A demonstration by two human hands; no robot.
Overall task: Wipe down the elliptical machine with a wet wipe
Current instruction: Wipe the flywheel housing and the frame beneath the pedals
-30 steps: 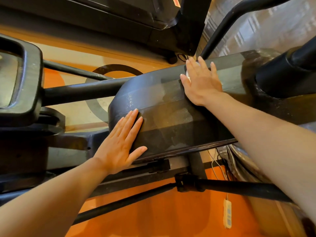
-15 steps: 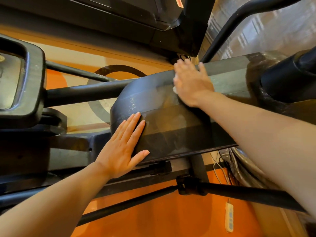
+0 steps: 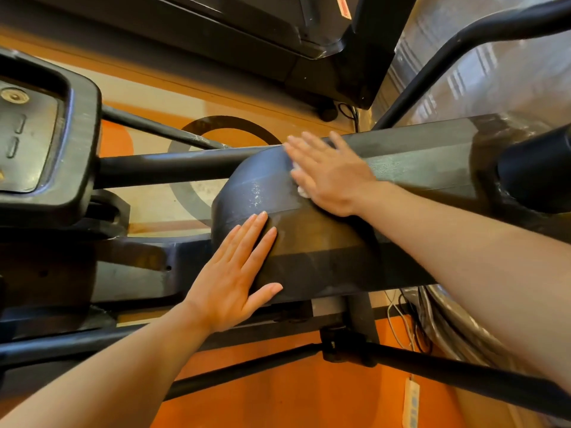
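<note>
The right hand (image 3: 330,174) lies flat, fingers straight and slightly spread, pressing a crumpled white wet wipe (image 3: 301,183) against the top of the rounded black plastic housing of the elliptical machine (image 3: 309,242). Only a small white edge of the wipe shows, peeking out under the palm on the side facing the housing's rounded end; the rest is hidden beneath the hand. A flat palm spreads pressure across the wipe, which likely suits a broad curved surface better than a pinch would.

The left hand (image 3: 234,273) is also open, fingers straight and together, thumb out, resting on the near side of the housing close to its rounded end. It holds nothing; it appears to be there to brace the body while leaning over.

Between the two hands, on the housing's curve, a patch of pale speckles (image 3: 256,193) catches the light, possibly moisture or residue not yet wiped.

Beyond the rounded end of the housing, a black metal bar (image 3: 160,169) runs to a large black foot pedal (image 3: 46,143). Below the housing lies the orange floor (image 3: 278,396), with a white power strip (image 3: 411,403) on it. Above the housing, another dark machine base (image 3: 278,41) stands well apart.
</note>
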